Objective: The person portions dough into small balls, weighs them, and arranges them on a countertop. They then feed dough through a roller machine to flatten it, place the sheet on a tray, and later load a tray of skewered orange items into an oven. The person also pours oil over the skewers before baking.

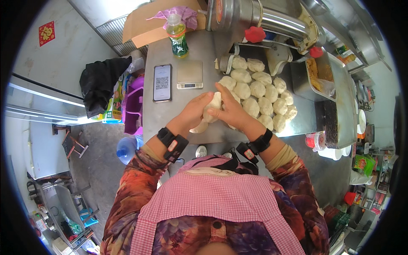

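A piece of pale dough (215,102) is held up between my two hands, above the front part of the metal table (170,121). My left hand (193,111) wraps it from the left, and my right hand (236,112) closes on it from the right with the thumb across its front. Below my left hand, near the table's front edge, lies another pale, rounded piece (199,127), partly hidden. Many flattened dough balls (258,89) sit close together just beyond and right of my right hand.
A phone (162,83) and a small kitchen scale (190,75) lie left of the dough. Behind them stand a green-labelled bottle (177,38) and a cardboard box (146,25). A metal roller machine (272,25) fills the back; a metal container (304,80) stands right.
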`<act>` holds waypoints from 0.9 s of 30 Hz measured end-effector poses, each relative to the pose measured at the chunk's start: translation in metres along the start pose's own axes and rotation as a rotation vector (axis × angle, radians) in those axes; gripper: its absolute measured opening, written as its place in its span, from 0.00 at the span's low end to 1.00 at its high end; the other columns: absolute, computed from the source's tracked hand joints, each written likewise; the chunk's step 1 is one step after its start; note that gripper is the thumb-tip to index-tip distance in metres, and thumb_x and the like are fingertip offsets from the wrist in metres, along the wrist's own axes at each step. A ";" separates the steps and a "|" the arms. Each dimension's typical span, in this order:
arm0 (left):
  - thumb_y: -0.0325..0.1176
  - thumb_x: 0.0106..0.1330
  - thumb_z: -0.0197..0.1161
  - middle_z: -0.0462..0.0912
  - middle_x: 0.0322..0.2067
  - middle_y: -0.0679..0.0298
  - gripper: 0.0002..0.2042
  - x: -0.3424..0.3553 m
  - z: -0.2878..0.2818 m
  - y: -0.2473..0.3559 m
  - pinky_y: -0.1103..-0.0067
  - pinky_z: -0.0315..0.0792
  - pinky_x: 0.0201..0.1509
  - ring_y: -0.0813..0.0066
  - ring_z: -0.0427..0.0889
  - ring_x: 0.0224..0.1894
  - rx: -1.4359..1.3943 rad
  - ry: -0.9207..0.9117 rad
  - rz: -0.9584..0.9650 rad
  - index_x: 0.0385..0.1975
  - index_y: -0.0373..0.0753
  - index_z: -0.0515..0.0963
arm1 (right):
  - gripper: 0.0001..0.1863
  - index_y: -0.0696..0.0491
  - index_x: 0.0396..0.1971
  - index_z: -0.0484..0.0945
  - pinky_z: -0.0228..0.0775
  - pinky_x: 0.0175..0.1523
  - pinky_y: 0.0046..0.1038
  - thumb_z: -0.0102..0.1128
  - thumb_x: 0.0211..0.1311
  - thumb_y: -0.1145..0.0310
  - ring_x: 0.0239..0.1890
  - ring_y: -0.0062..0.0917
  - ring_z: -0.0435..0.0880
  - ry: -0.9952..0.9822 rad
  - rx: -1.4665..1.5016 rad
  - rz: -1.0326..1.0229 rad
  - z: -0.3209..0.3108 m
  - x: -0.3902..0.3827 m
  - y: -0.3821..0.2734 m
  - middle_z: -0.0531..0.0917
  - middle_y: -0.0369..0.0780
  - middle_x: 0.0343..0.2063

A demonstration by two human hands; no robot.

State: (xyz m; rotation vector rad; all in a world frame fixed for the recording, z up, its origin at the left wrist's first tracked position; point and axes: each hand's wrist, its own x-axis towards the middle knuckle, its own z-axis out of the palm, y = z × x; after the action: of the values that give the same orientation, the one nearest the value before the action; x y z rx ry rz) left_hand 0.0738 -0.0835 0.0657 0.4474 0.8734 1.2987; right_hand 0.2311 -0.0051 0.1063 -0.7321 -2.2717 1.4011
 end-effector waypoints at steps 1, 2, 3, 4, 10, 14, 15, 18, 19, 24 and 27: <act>0.44 0.70 0.52 0.77 0.49 0.62 0.21 0.011 -0.004 0.006 0.76 0.67 0.56 0.69 0.75 0.50 0.075 0.011 -0.012 0.55 0.37 0.69 | 0.43 0.60 0.64 0.55 0.51 0.67 0.35 0.63 0.53 0.55 0.67 0.43 0.55 0.027 -0.041 0.019 0.002 -0.001 0.002 0.59 0.53 0.63; 0.44 0.70 0.50 0.77 0.50 0.59 0.21 0.025 -0.009 0.008 0.75 0.67 0.56 0.65 0.75 0.50 0.369 0.227 0.122 0.55 0.35 0.70 | 0.43 0.60 0.64 0.55 0.52 0.67 0.35 0.63 0.54 0.54 0.67 0.42 0.57 0.049 -0.086 0.043 0.001 -0.002 0.004 0.59 0.53 0.63; 0.44 0.71 0.49 0.77 0.47 0.57 0.21 0.037 -0.021 0.015 0.73 0.67 0.54 0.64 0.75 0.49 0.646 0.309 0.274 0.54 0.35 0.70 | 0.43 0.60 0.64 0.55 0.52 0.67 0.35 0.63 0.54 0.54 0.66 0.42 0.58 0.040 -0.079 0.053 0.000 -0.003 0.007 0.60 0.53 0.63; 0.43 0.71 0.48 0.78 0.45 0.56 0.20 0.050 -0.037 0.024 0.70 0.68 0.53 0.63 0.76 0.47 0.917 0.382 0.444 0.53 0.34 0.70 | 0.42 0.60 0.64 0.56 0.53 0.67 0.34 0.63 0.54 0.54 0.66 0.41 0.58 0.029 -0.064 0.078 -0.003 -0.005 0.009 0.61 0.53 0.62; 0.42 0.55 0.63 0.56 0.65 0.49 0.34 0.080 -0.080 0.057 0.66 0.50 0.70 0.46 0.53 0.67 1.751 0.444 0.453 0.62 0.37 0.61 | 0.38 0.55 0.63 0.60 0.60 0.62 0.32 0.65 0.53 0.64 0.61 0.36 0.68 -0.047 -0.186 0.129 0.000 -0.015 0.036 0.68 0.49 0.58; 0.42 0.53 0.67 0.61 0.62 0.47 0.42 0.020 -0.062 0.030 0.67 0.53 0.68 0.50 0.58 0.66 1.242 -0.089 0.347 0.65 0.32 0.54 | 0.32 0.54 0.59 0.67 0.68 0.56 0.33 0.62 0.52 0.64 0.52 0.38 0.76 -0.111 -0.110 0.162 0.020 -0.012 0.052 0.75 0.49 0.51; 0.42 0.51 0.68 0.63 0.61 0.47 0.45 0.003 -0.057 0.016 0.67 0.54 0.67 0.51 0.61 0.64 1.202 -0.201 0.351 0.66 0.32 0.51 | 0.29 0.53 0.56 0.70 0.69 0.54 0.33 0.62 0.51 0.65 0.49 0.38 0.77 -0.135 -0.065 0.136 0.027 -0.011 0.054 0.76 0.49 0.48; 0.39 0.50 0.68 0.72 0.51 0.47 0.44 -0.019 -0.043 -0.026 0.65 0.61 0.61 0.52 0.70 0.55 1.399 -0.037 0.303 0.64 0.30 0.51 | 0.20 0.53 0.45 0.77 0.71 0.48 0.33 0.61 0.50 0.68 0.42 0.39 0.79 -0.171 -0.030 0.110 0.047 -0.003 0.055 0.80 0.48 0.41; 0.38 0.51 0.67 0.74 0.49 0.48 0.41 -0.019 -0.041 -0.035 0.65 0.62 0.59 0.52 0.71 0.52 1.464 0.037 0.346 0.63 0.30 0.53 | 0.16 0.54 0.41 0.78 0.71 0.46 0.33 0.61 0.49 0.69 0.40 0.40 0.79 -0.166 -0.106 0.110 0.053 0.000 0.054 0.80 0.48 0.38; 0.31 0.51 0.62 0.77 0.38 0.53 0.26 -0.012 -0.049 -0.050 0.63 0.66 0.50 0.52 0.74 0.43 1.550 0.121 0.500 0.52 0.34 0.65 | 0.08 0.55 0.28 0.77 0.71 0.39 0.33 0.62 0.45 0.73 0.33 0.41 0.79 -0.110 -0.299 0.050 0.059 0.015 0.048 0.81 0.47 0.30; 0.30 0.51 0.62 0.78 0.36 0.55 0.20 -0.008 -0.053 -0.045 0.64 0.66 0.48 0.54 0.74 0.41 1.581 0.034 0.495 0.46 0.38 0.69 | 0.07 0.55 0.26 0.77 0.71 0.35 0.29 0.64 0.44 0.74 0.30 0.31 0.80 -0.164 -0.120 0.146 0.051 0.016 0.034 0.81 0.42 0.27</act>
State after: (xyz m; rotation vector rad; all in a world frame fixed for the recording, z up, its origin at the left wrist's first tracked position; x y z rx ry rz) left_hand 0.0620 -0.1115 0.0031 1.9528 1.7930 0.7643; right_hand 0.1975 -0.0189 0.0538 -0.8658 -2.4907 1.4474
